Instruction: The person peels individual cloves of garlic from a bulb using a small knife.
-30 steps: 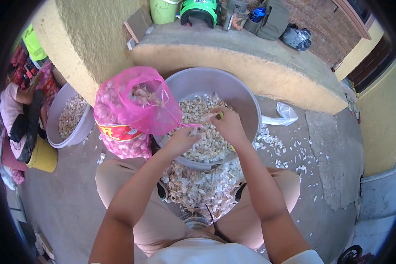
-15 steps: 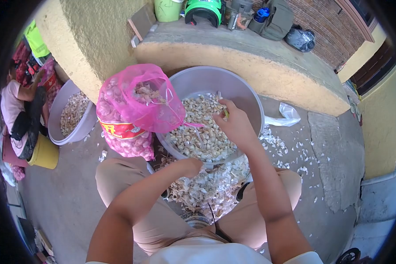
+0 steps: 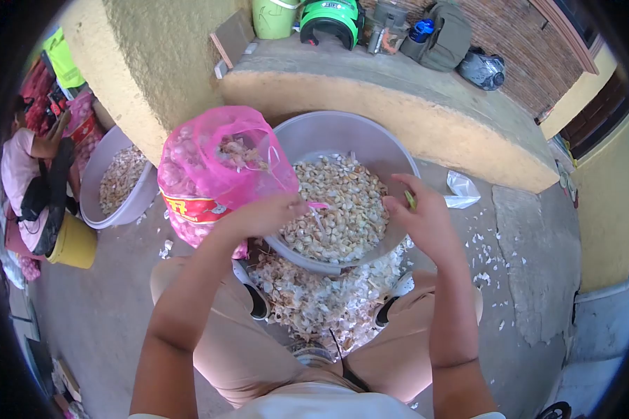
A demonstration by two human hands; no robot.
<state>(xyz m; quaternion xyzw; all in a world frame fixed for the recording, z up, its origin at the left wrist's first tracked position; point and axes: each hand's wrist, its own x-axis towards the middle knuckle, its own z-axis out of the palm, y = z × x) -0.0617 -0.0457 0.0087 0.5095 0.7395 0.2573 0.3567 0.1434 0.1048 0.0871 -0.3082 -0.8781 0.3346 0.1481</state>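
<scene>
My left hand point(image 3: 276, 213) is at the left rim of a large grey plastic tub point(image 3: 342, 126), beside the open pink mesh bag point(image 3: 203, 164) of garlic bulbs. Its fingers are drawn together near the bag's pink tie point(image 3: 318, 205); whatever they hold is hidden. Over the tub's right side, my right hand point(image 3: 418, 209) closes on a small yellow-green object point(image 3: 410, 200), perhaps a knife handle; no blade shows. Loose garlic cloves point(image 3: 339, 209) cover the tub's bottom. A heap of papery garlic skins point(image 3: 321, 297) lies between my feet, against the tub.
At the left, a person point(image 3: 31, 167) sits by a yellow bucket point(image 3: 75, 241) and another tub point(image 3: 143, 188) of cloves. Behind my tub runs a concrete ledge point(image 3: 398, 105) bearing a green helmet point(image 3: 332, 21) and a backpack point(image 3: 440, 42). Crumpled white plastic point(image 3: 463, 190) lies on the floor.
My left hand has risen from the skin heap at the tub's front rim to its left side, by the bag. My right hand has moved right and slightly down, still with the yellow-green object.
</scene>
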